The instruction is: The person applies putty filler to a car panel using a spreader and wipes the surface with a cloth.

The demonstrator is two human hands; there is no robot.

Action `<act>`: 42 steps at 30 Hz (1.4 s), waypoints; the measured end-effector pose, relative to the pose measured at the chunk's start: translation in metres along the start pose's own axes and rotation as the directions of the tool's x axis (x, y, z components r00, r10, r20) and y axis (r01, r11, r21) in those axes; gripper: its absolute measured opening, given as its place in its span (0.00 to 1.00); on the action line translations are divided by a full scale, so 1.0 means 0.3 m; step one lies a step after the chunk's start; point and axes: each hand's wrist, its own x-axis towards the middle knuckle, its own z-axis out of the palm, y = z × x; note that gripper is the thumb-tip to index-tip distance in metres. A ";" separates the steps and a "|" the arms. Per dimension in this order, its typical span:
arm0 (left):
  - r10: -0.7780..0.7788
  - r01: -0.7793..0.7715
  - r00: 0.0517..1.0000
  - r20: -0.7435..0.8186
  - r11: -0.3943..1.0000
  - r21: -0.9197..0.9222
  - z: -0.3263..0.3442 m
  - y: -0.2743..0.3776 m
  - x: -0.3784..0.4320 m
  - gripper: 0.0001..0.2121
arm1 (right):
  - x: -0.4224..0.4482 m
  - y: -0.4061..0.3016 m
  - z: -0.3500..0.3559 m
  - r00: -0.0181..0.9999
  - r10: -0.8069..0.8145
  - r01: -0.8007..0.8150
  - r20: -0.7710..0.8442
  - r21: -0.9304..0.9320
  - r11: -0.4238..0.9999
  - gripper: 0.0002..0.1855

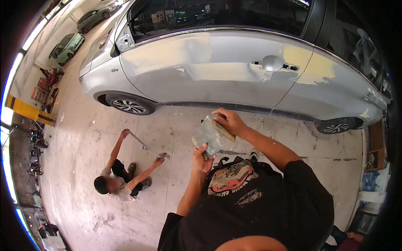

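My left hand (202, 158) grips the lower edge of a grey, smeared plate (209, 133), which looks like a filler mixing board. A crusted strip (195, 142) runs along the plate's left side, beside my left thumb. My right hand (230, 120) is closed around a flat tan piece (224, 130), a spreader or a block, held against or just over the plate's right edge. Beyond my hands stands a silver car (220, 91). Pale yellow filler patches (169, 51) cover parts of its doors, and the door handle (272, 63) has open slots beside it.
To the left, another person (110, 185) holds a long thin strip (143, 142) between both hands. The car's front wheel (128, 105) rests on the stained tiled floor (103, 219). Farther off are a green car (67, 47) and a yellow-black barrier (31, 111). Shelving (377, 157) lines the right.
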 end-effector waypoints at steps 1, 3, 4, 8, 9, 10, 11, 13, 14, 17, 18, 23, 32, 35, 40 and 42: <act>0.005 -0.005 1.000 0.020 1.000 0.002 -0.014 0.015 -0.002 0.13 | -0.011 0.062 -0.020 0.999 -0.025 0.030 0.033 -0.176 0.984 0.18; 0.057 -0.058 0.996 0.068 0.998 0.018 0.048 0.061 -0.027 0.17 | -0.026 0.095 -0.026 0.994 0.110 -0.106 0.007 -0.212 0.972 0.18; 0.085 -0.087 0.992 0.091 0.996 0.020 0.073 0.079 -0.025 0.19 | -0.008 0.094 -0.016 0.988 0.129 -0.134 -0.089 -0.059 0.989 0.19; 0.090 -0.088 0.995 0.048 0.995 -0.049 0.030 0.089 0.025 0.19 | 0.047 -0.028 0.000 0.983 0.123 -0.110 -0.140 0.099 0.989 0.19; 0.110 -0.108 0.991 0.083 0.994 -0.022 0.036 0.101 0.021 0.19 | 0.051 -0.026 -0.011 0.986 0.094 -0.102 -0.136 -0.048 0.994 0.17; 0.126 -0.128 0.985 0.116 0.992 0.005 0.042 0.113 0.010 0.19 | 0.048 -0.021 -0.019 0.990 0.065 -0.089 -0.129 -0.195 0.977 0.16; 0.188 -0.190 0.978 0.096 0.982 0.015 0.063 0.132 -0.005 0.17 | 0.038 -0.015 -0.031 0.981 0.091 -0.125 -0.170 -0.208 0.970 0.15; 0.309 -0.313 0.949 0.064 0.946 0.083 0.064 0.168 0.014 0.15 | 0.024 -0.023 -0.050 0.962 0.114 -0.177 -0.249 -0.251 0.952 0.13; 0.356 -0.358 0.934 0.040 0.926 0.118 0.056 0.172 0.017 0.15 | -0.002 -0.036 -0.031 0.980 -0.014 -0.055 -0.199 -0.335 0.941 0.12; 0.440 -0.427 0.898 -0.012 0.877 0.219 -0.003 0.171 0.029 0.12 | -0.090 -0.112 0.067 0.916 -0.401 0.365 0.017 -0.452 0.814 0.09; 0.465 -0.446 0.885 -0.017 0.858 0.255 -0.009 0.164 0.036 0.11 | -0.099 -0.149 0.105 0.840 -0.533 0.520 0.100 -0.428 0.739 0.09; 0.182 -0.175 0.982 0.058 0.731 0.660 -0.146 0.253 -0.025 0.07 | 0.004 -0.131 0.176 0.901 -0.391 0.433 0.189 -0.326 0.840 0.14; 0.539 -0.491 0.829 -0.148 0.829 0.267 -0.066 0.151 -0.088 0.11 | 0.013 -0.187 0.303 0.954 -0.228 0.269 0.197 -0.219 0.938 0.19; 0.514 -0.507 0.855 0.071 0.856 -0.101 -0.199 0.155 -0.058 0.17 | -0.051 -0.260 0.363 0.906 -0.296 0.350 0.303 -0.142 0.926 0.23; 0.545 -0.544 0.839 0.018 0.839 -0.013 -0.134 0.235 -0.036 0.22 | -0.092 -0.318 0.384 0.862 -0.406 0.452 0.305 -0.097 0.887 0.29; 0.548 -0.553 0.832 0.084 0.831 0.056 -0.090 0.217 -0.021 0.21 | -0.035 -0.255 0.404 0.916 -0.340 0.373 0.212 -0.140 0.917 0.28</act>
